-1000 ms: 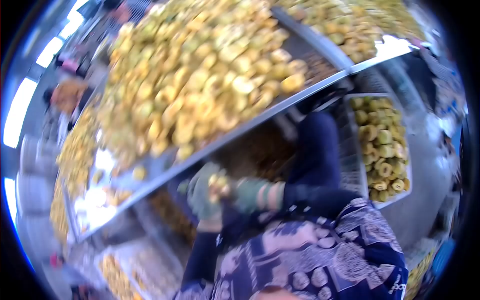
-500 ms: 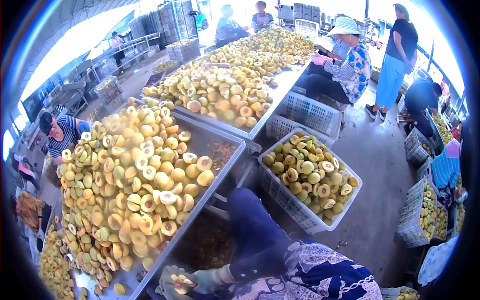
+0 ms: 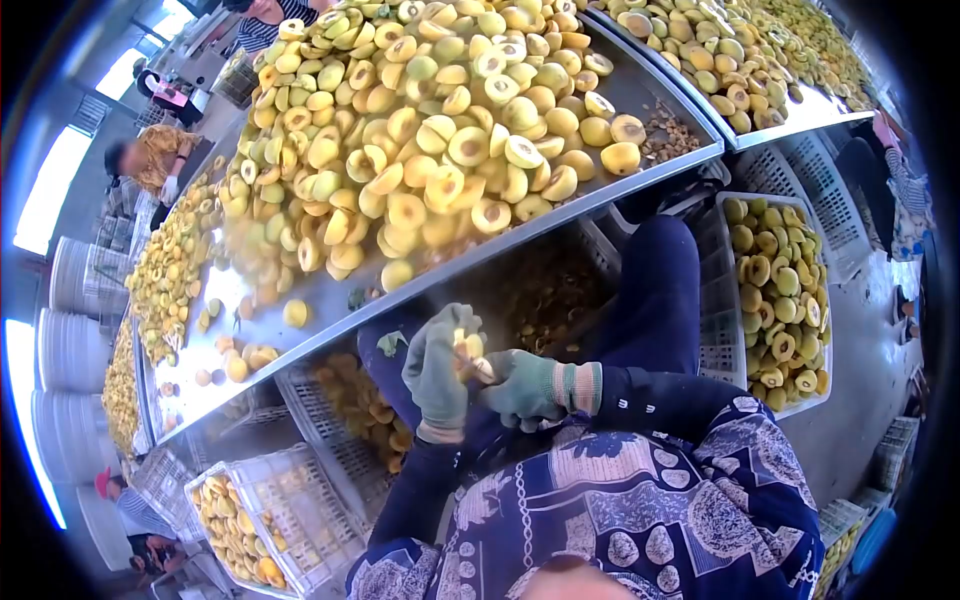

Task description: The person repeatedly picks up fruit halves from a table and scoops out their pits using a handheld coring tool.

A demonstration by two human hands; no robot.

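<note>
Metal table [image 3: 640, 85] under halved fruit [image 3: 469, 146], stacked containers [image 3: 75, 352] beyond; left hand [image 3: 438, 368] pinching a fruit piece [image 3: 469, 346], right hand [image 3: 522, 388], grip unclear.

Metal desk [image 3: 640, 88]: lg heap of halved yellow stone fruit [image 3: 468, 145]; small brown bits [image 3: 670, 135] nr rt corner; few loose pcs [image 3: 295, 313] twd L end.

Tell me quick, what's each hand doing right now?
Grey-green-gloved left hand: closed, holding pale-yellow cut fruit.
Grey-green-gloved right hand: curled beside that fruit; whether it grips anything can't be told.
</note>
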